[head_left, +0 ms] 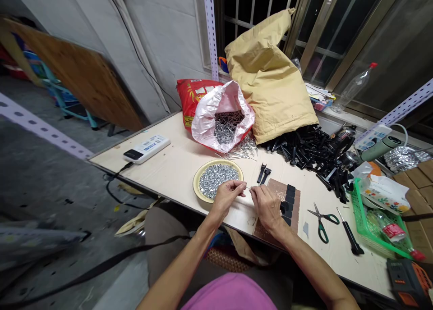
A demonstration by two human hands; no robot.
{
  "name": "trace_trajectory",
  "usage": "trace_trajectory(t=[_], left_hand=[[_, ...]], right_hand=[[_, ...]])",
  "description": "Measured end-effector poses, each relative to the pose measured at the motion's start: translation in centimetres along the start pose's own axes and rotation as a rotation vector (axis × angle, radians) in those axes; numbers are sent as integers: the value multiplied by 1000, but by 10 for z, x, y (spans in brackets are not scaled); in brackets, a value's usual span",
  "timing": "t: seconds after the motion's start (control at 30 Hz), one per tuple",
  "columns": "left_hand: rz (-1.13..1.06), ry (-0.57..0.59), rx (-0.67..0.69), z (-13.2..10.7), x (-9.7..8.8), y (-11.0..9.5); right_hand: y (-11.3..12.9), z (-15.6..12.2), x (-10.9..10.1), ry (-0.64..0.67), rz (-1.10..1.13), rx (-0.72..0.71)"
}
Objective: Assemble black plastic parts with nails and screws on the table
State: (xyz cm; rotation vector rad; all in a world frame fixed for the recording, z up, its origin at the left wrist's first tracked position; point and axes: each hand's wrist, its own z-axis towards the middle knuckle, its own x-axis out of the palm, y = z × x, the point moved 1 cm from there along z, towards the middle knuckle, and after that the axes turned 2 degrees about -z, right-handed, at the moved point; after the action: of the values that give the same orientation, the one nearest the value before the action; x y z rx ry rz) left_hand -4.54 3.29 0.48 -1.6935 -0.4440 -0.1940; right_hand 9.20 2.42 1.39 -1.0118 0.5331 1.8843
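Over the front edge of the table, my left hand (227,196) and my right hand (267,205) face each other, fingertips pinched. A thin metal pin (248,188) spans the small gap between them; anything else in the fingertips is too small to make out. Beside my left hand stands a yellow bowl (196,189) full of small shiny metal pieces (216,177). My right hand is over a brown sheet (295,206) carrying several black pads (290,198). Just beyond the hands lie two black plastic clips (264,174).
A red bag (189,102) of metal pins, a tan sack (270,84) and a heap of black parts (314,152) sit behind. Scissors (320,222), a screwdriver (350,233), a green basket (361,224) and a power tool (409,278) are right; a white power bank (147,148) is left.
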Motion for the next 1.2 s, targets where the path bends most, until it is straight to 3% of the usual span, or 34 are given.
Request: trace_trajectory(t=[0.2,0.5,0.7,0.97,1.2], left_hand=[[16,-8,31,-2,6,1],[125,13,64,-4,5,2],[109,25,40,-4,5,0],[195,26,100,-7,5,-1],[216,38,88,-7,8,-2]], right_hand=[[-2,-2,0,18,-41,27],[-7,-3,-4,256,168,193],[-9,0,-10,225,425,231],[-9,-5,-7,230,218,168],[-13,-5,-9,317,366,230]])
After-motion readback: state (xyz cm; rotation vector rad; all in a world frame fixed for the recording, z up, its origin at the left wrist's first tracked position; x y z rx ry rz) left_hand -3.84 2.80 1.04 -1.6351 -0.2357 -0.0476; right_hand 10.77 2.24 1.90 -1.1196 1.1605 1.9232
